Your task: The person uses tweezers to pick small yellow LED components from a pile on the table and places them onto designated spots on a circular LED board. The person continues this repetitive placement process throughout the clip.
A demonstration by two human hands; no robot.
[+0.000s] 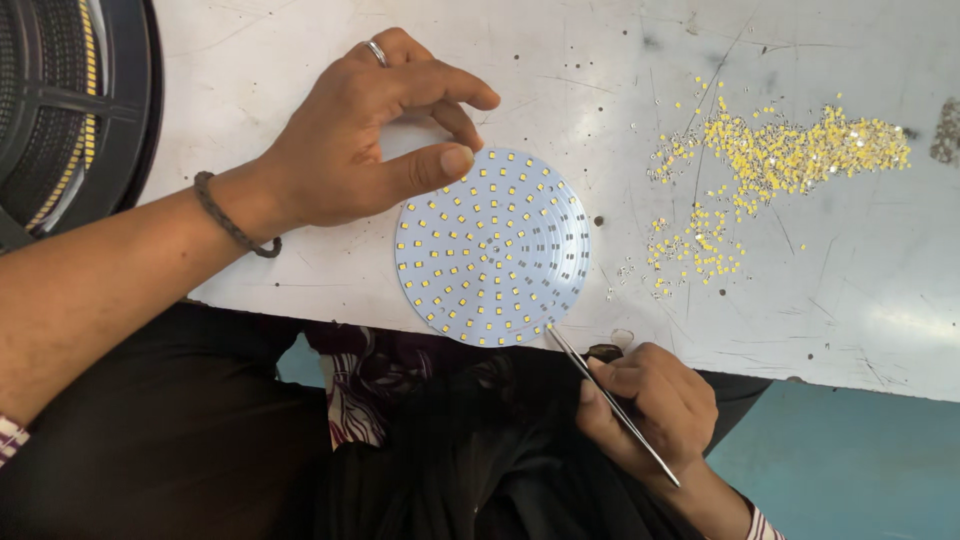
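A round white circuit disc dotted with small yellow chips lies at the near edge of the white table. My left hand pinches the disc's upper-left rim between thumb and fingers; it wears a ring and a braided wristband. My right hand, below the table edge, grips thin metal tweezers. The tweezer tips touch the disc's lower-right rim, beside a yellow chip. The right side of the disc shows bare grey pads.
A loose heap of tiny yellow chips is scattered on the table to the right of the disc. A black reel with yellow-studded tape sits at the far left. Dark clothing covers my lap below; blue floor shows at lower right.
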